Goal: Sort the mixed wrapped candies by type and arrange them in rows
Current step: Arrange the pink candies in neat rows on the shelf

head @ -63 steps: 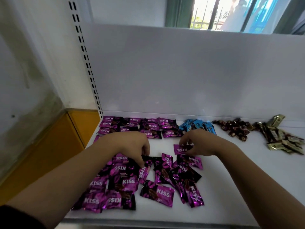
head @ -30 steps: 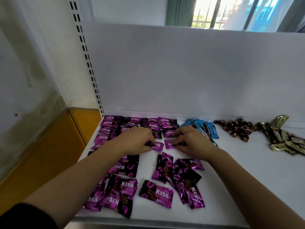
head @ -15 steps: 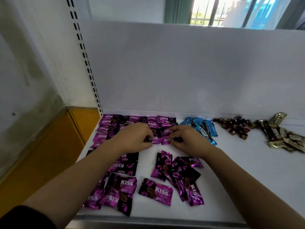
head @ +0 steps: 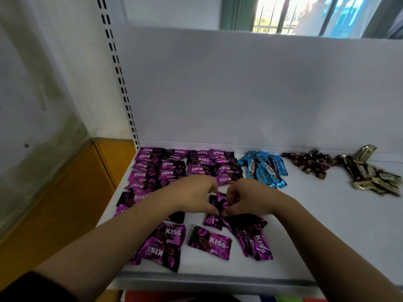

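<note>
Purple KISS candies lie in rows (head: pixel 185 165) at the back left of the white shelf (head: pixel 316 232). More loose purple KISS candies (head: pixel 209 242) lie scattered near the front edge. My left hand (head: pixel 196 198) and my right hand (head: pixel 248 198) meet over the top of this loose pile. Fingers and thumbs of both hands are curled and pinch a purple KISS candy (head: pixel 219 202) that stands up between them. My forearms hide part of the loose candies.
Blue candies (head: pixel 263 168) lie in a bunch right of the purple rows. Small brown candies (head: pixel 309 163) and gold-wrapped candies (head: pixel 370 174) lie in heaps further right. A white back panel (head: pixel 261 94) closes the shelf behind. An orange ledge (head: pixel 65 203) lies to the left.
Both hands have drawn back from the purple rows towards me. They now pinch a candy at the top of the loose pile.
</note>
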The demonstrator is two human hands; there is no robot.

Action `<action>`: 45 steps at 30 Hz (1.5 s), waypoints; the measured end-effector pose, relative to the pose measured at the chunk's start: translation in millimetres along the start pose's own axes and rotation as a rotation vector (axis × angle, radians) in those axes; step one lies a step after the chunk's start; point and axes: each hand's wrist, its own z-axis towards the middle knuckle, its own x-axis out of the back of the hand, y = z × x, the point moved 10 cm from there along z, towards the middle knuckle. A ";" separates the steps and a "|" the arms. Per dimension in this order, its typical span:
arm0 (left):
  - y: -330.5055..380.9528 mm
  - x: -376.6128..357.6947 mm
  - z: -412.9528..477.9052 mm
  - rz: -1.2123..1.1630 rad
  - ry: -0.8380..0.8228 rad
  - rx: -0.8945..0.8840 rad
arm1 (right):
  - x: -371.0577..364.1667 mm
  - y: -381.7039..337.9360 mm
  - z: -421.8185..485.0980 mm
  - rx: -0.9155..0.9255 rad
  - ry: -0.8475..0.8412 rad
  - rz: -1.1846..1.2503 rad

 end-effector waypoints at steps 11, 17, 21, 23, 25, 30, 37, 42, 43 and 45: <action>4.9 -6.8 6.4 -0.071 -0.119 -0.062 | 18.5 31.0 -19.6 0.030 0.060 0.598; -6.5 -14.7 3.0 -0.185 -0.171 0.078 | 50.7 56.6 -15.2 0.002 0.435 0.667; -11.3 -12.2 5.7 -0.257 -0.122 0.103 | 34.6 48.7 1.1 -0.017 0.353 0.309; -10.3 -11.7 6.7 -0.269 -0.099 0.091 | 21.2 50.8 6.2 -0.040 0.291 0.225; -5.9 -9.9 8.1 -0.277 -0.083 0.058 | 16.7 52.3 7.6 -0.030 0.261 0.214; 4.3 -8.4 13.5 -0.371 -0.077 0.023 | 17.5 53.5 7.6 -0.014 0.178 0.237; 19.8 -14.0 26.2 -0.209 -0.058 0.029 | 16.8 56.6 12.2 -0.014 0.190 0.169; 2.5 9.2 24.1 -0.368 0.050 0.098 | 16.9 58.5 12.2 -0.016 0.160 0.191; -6.3 16.8 21.8 -0.410 0.101 0.133 | 17.9 57.3 12.0 -0.011 0.166 0.189; -25.7 28.5 15.2 -0.397 0.201 0.202 | 20.3 52.8 12.0 0.009 0.197 0.173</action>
